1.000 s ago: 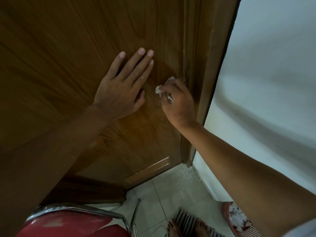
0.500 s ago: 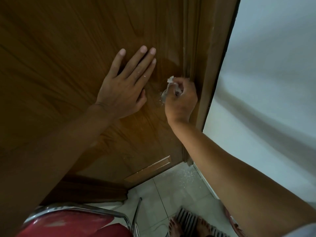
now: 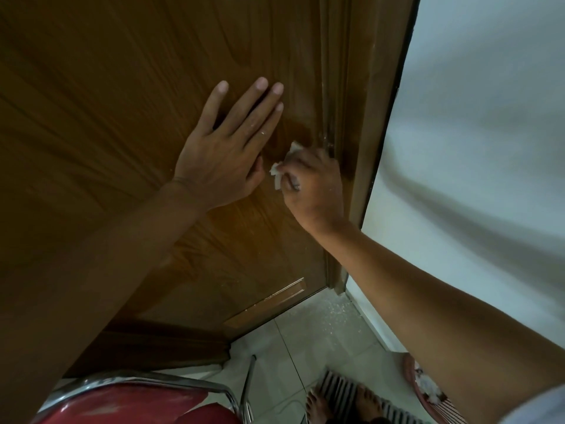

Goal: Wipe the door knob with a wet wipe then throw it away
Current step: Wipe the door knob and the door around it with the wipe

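Dim indoor light; door (image 3: 122, 148) dark, faint sheen on wood lower centre. White wall (image 3: 489, 117) brightest, crossed by soft diagonal shadows. Wide-angle bending at edges; slight softness throughout.

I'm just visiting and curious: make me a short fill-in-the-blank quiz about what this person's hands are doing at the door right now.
1. The left hand lies flat, fingers straight, against the wooden ____.
2. The right hand is curled round a crumpled white ____.
3. The chair at the bottom of the view has a seat coloured ____.
4. The person's bare feet stand on a ____ mat.

Missing words: door; wipe; red; striped
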The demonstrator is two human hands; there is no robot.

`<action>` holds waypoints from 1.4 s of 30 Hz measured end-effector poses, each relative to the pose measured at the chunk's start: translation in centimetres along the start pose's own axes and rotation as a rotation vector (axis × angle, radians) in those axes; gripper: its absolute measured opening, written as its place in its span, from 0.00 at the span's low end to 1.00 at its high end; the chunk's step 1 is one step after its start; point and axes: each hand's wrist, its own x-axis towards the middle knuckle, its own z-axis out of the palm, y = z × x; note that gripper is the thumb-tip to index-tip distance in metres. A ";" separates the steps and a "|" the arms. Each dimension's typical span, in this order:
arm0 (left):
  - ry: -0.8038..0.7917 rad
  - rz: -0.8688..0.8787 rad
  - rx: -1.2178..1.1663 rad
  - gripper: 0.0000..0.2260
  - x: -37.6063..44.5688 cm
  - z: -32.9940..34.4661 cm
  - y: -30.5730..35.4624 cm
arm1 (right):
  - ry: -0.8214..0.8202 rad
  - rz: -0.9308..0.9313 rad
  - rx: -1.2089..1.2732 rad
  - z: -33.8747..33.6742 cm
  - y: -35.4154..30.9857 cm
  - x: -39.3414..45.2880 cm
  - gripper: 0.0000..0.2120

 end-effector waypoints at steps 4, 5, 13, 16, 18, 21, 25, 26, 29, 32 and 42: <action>0.026 0.019 0.014 0.29 -0.4 0.3 0.1 | -0.036 -0.133 -0.055 -0.1 0.7 -0.2 0.04; 0.021 0.024 0.013 0.29 -0.6 0.4 0.2 | 0.008 -0.075 0.004 -0.2 0.6 0.4 0.04; 0.043 0.006 -0.014 0.28 -1.1 0.7 0.7 | 0.043 0.023 0.091 0.2 -0.4 0.0 0.05; 0.012 0.002 -0.026 0.29 -0.9 0.5 1.0 | 0.172 0.261 0.240 0.2 -1.4 0.5 0.05; -0.006 0.001 -0.035 0.30 -0.5 0.4 1.2 | 0.275 0.591 0.413 -0.1 -2.2 1.0 0.06; -0.008 0.017 -0.070 0.30 1.0 -0.1 1.3 | 0.358 0.973 0.596 -0.4 -2.6 1.6 0.07; 0.011 0.037 -0.054 0.28 2.4 -0.1 1.1 | 0.396 0.963 0.677 -1.6 -3.5 3.2 0.02; 0.015 0.037 -0.050 0.27 2.4 -0.1 1.1 | 0.413 0.963 0.697 -1.9 -3.7 3.6 0.02; 0.038 0.026 -0.082 0.27 2.4 0.1 1.2 | 0.421 1.171 0.793 -1.9 -3.6 3.6 0.02; 0.050 0.028 -0.072 0.27 2.4 0.3 1.2 | 0.423 1.485 0.947 -1.8 -3.4 2.9 0.03; 0.059 0.049 -0.017 0.28 2.4 0.4 1.2 | 0.412 1.409 0.929 -1.7 -3.3 3.6 0.03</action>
